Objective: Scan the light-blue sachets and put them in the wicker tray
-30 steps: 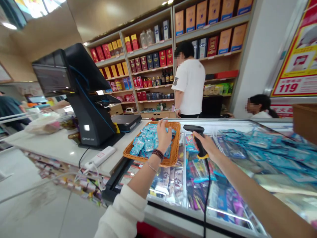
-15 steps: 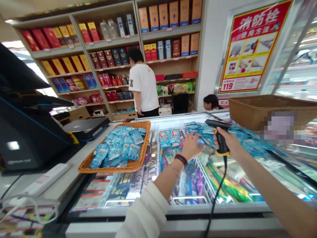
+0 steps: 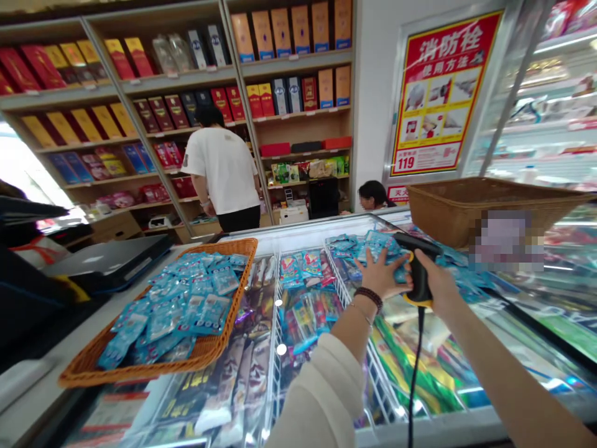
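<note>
My right hand (image 3: 436, 277) is wrapped round the grip of a black and yellow barcode scanner (image 3: 420, 274), whose cord hangs down over the freezer. Just left of it, my left hand (image 3: 385, 274) has its fingers spread, palm down, above blue packets (image 3: 380, 242) on the freezer's glass top; whether it touches them I cannot tell. It holds nothing that shows. An orange wicker basket (image 3: 242, 292) full of similar blue packets (image 3: 168, 311) rests at the left, partly over the freezer. Under the glass lie wrapped ice creams (image 3: 303, 314) in white wire baskets.
A brown basket (image 3: 466, 211) stands at the freezer's back right. Flat black equipment (image 3: 116, 261) is on the left counter. Beyond the freezer, a person in white (image 3: 224, 168) faces the shelves (image 3: 261, 127); another person's head (image 3: 373, 196) shows low down.
My left hand has moved right and spread its fingers, now close beside the scanner. The view has shifted, and the orange basket looks nearer. The person in white is farther left, turned away.
</note>
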Available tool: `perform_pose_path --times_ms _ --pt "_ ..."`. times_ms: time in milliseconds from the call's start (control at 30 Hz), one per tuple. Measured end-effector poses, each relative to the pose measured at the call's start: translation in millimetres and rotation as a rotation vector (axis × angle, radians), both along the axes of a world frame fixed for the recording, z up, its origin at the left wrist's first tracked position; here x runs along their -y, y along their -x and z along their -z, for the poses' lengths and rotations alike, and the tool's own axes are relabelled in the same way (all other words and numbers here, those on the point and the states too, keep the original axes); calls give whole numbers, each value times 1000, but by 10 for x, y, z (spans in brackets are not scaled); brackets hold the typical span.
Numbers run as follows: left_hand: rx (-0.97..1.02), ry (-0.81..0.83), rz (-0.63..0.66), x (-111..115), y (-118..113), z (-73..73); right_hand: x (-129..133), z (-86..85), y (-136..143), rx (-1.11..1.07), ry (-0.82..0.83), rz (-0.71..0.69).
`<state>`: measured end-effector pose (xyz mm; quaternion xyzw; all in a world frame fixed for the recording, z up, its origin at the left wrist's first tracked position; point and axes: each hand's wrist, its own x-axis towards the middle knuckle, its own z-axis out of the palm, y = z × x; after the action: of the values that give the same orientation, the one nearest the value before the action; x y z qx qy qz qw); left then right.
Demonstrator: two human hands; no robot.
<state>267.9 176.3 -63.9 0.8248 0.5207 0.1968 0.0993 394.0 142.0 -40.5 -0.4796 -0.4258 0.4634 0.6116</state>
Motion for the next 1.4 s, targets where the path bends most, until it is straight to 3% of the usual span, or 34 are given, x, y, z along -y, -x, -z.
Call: perform_pose_path --times_ms 167,367,567,633,767,900,1000,1233,1333,1400 --pt "54 4 -67 81 328 39 76 38 189 -85 76 -44" --pt "273 -123 -216 330 1086 251 205 96 535 -33 89 -128" --pt "488 -199 -127 585 1540 279 264 -11 1110 -53 92 -220" --pt "494 -237 -189 648 1630 240 267 -50 1318 -82 83 -234" --pt "441 -220 -440 737 1820 188 277 -35 1608 -117 52 -242" --pt "503 -288 -651 706 2008 208 305 79 1660 -50 50 -266" --pt "432 -273 -772 630 2136 201 316 141 1626 -48 55 -278" --pt "8 47 -728 645 2412 20 331 153 1650 -32 52 -298" --pt "76 93 -767 722 2504 37 359 158 1683 0 62 -331" --pt "261 50 -761 746 2555 96 373 167 1699 13 74 -359"
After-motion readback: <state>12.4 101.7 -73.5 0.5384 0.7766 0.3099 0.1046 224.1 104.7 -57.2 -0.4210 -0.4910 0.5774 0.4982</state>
